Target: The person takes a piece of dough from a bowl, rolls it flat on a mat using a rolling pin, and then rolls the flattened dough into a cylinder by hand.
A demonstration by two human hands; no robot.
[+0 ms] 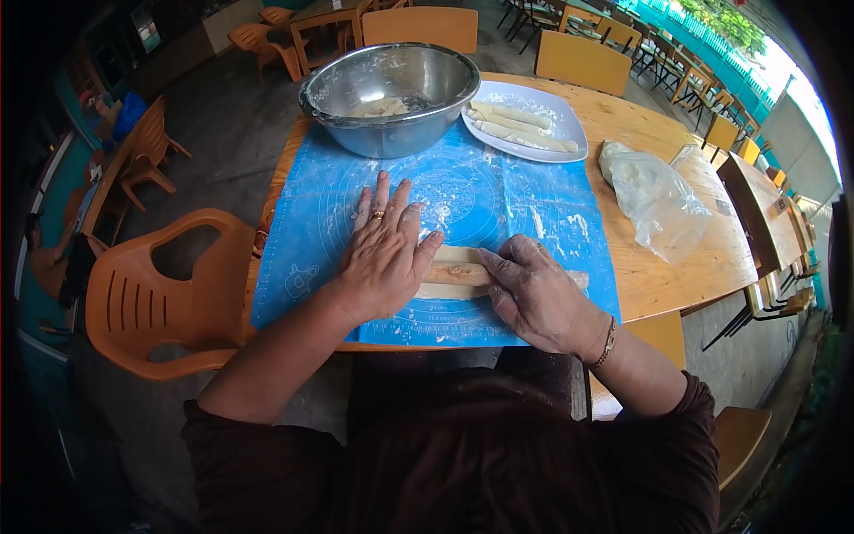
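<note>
A strip of pale dough (452,291) lies on the blue floured baking mat (569,209). Across it rests a wooden rolling pin (461,274). My right hand (544,298), dusted with flour, curls over the pin's right part, and the pin's end shows beyond it. My left hand (384,254) is flat with fingers spread over the mat, its thumb side beside the pin's left part; whether the palm presses on the pin is hidden.
At the mat's far edge stands a steel bowl (391,133) with dough and flour inside. A white plate (569,153) beside it holds several rolled dough pieces (520,127). A clear plastic bag (654,196) lies to the right. An orange chair (169,311) stands at the table's left.
</note>
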